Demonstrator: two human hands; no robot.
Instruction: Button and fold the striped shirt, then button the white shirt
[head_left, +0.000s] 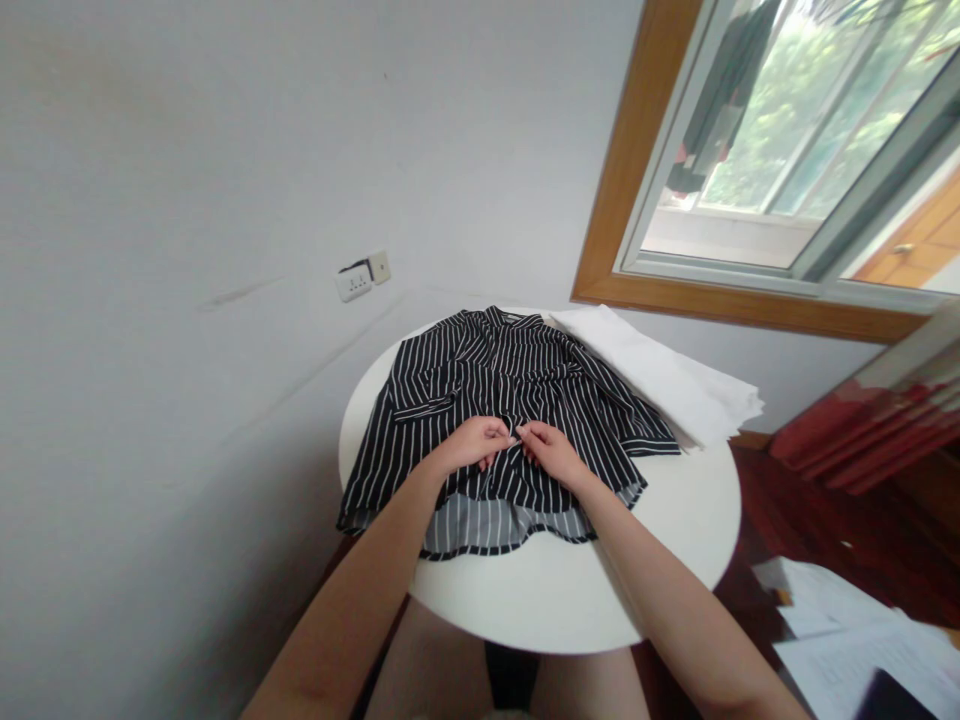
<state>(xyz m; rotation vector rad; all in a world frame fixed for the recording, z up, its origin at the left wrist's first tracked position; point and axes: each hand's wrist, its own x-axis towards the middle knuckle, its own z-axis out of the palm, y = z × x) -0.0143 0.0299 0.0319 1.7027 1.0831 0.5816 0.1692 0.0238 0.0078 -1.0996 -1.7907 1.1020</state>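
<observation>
A black shirt with thin white stripes (480, 390) lies spread on a round white table (570, 590), collar toward the wall. My left hand (472, 445) and my right hand (549, 450) meet at the middle of the shirt's front, fingertips almost touching. Both pinch the fabric along the front opening. The lower hem is turned up and shows its pale striped inside.
A folded white cloth (660, 375) lies on the table's far right, partly under the shirt. A wall socket (354, 283) sits on the grey wall behind. A wood-framed window (750, 200) is at the right. Papers (847, 630) lie on the dark red floor.
</observation>
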